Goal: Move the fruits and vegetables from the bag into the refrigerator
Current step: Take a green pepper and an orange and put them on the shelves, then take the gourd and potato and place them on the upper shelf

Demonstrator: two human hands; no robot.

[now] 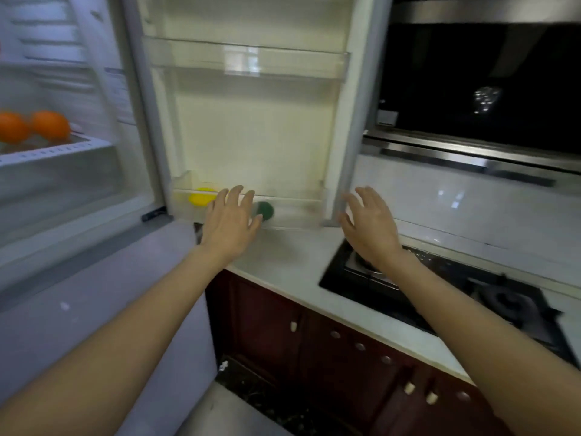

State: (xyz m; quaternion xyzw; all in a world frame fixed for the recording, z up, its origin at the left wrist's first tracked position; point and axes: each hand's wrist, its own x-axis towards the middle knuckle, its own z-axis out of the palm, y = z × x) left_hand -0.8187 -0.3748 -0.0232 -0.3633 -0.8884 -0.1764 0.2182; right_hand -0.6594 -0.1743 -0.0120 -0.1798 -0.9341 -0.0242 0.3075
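Both arms reach fwd, bare to past the elbow, forearms running up from the bottom corners and converging a little toward the hands. Left hand [231,217]: back of hand facing up, wrist about straight, fingers [238,196] spread and extended fwd, thumb out to the right side, nothing held. Right hand [367,223]: level w/ the left and well apart from it, rotated more edge-on, palm turned inward toward the left hand, fingers [366,196] loosely splayed and slightly curled, thumb lower on the inner side, nothing held either. Right wrist bent back a bit vs. forearm. Slight motion blur on both hands, so fingertip detail is soft.
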